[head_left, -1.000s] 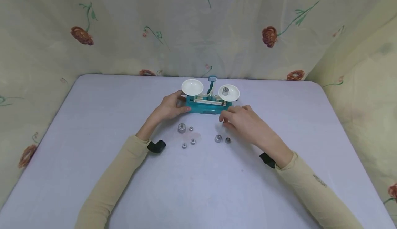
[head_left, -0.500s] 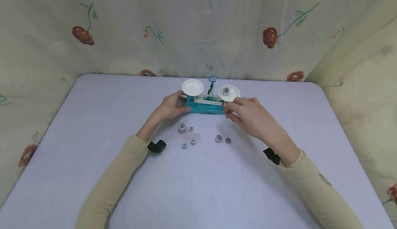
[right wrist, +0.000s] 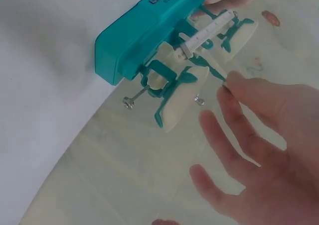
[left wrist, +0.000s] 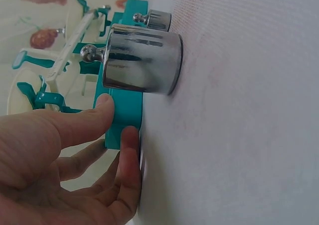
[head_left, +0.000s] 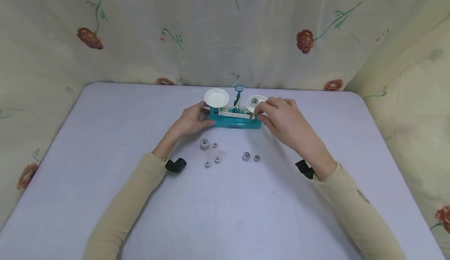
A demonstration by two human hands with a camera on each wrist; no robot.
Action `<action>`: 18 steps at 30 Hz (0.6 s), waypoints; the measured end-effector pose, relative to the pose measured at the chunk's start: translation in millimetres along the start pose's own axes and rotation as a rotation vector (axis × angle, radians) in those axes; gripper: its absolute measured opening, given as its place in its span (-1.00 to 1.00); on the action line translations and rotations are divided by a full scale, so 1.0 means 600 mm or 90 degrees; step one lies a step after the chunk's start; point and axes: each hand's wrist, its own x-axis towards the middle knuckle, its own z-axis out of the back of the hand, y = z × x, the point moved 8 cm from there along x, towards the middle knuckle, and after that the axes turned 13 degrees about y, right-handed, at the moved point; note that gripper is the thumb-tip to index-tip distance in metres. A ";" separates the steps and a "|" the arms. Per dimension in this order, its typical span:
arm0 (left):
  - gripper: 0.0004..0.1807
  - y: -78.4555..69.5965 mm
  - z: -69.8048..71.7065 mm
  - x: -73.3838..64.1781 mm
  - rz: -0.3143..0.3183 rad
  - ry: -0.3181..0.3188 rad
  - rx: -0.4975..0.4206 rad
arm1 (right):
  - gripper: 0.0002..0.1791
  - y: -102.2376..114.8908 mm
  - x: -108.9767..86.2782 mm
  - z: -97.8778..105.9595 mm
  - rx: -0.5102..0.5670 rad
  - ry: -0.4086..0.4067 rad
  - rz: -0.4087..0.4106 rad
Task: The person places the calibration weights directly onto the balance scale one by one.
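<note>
A person's left hand (head_left: pixel 191 120) grips the left end of a teal balance scale (head_left: pixel 235 124) near the far edge of the table (head_left: pixel 225 213), presumably bracing it. The right hand (head_left: pixel 284 122) hovers by the right pan (head_left: pixel 249 106), which holds a metal weight (head_left: pixel 254 102); thumb and forefinger meet, others spread, any pinched object impossible to confirm. Six more weights (head_left: pixel 204 145) stand nearby, apparently for easy reach.

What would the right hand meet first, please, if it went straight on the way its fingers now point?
The right hand would probably meet the white pan that bears a metal weight, though its height over the pan is unclear.
</note>
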 end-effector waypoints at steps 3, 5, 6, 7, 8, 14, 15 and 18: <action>-0.25 -0.001 0.001 0.002 -0.001 0.001 0.000 | -0.85 -0.003 0.004 -0.002 0.001 -0.007 -0.005; -0.25 -0.001 0.001 0.003 0.003 0.002 0.001 | -0.85 -0.004 0.008 -0.003 -0.003 -0.005 -0.011; -0.24 0.000 0.001 0.003 0.005 0.001 0.001 | -0.85 -0.004 0.010 -0.003 -0.008 -0.004 -0.013; -0.24 0.000 0.001 0.003 0.008 0.000 0.003 | -0.84 -0.004 0.013 -0.003 -0.012 -0.002 -0.016; -0.24 0.000 0.001 0.003 0.009 -0.001 0.002 | -0.84 -0.004 0.015 -0.003 -0.016 -0.001 -0.020; -0.25 0.002 0.003 0.003 0.012 -0.005 -0.002 | -0.81 -0.008 0.025 -0.004 -0.029 -0.001 -0.032; -0.25 0.003 0.002 0.003 0.013 -0.004 -0.002 | -0.80 -0.009 0.026 -0.005 -0.028 0.000 -0.032; -0.25 0.004 0.000 0.004 0.011 -0.001 -0.001 | -0.77 -0.014 0.029 -0.010 -0.030 0.001 -0.032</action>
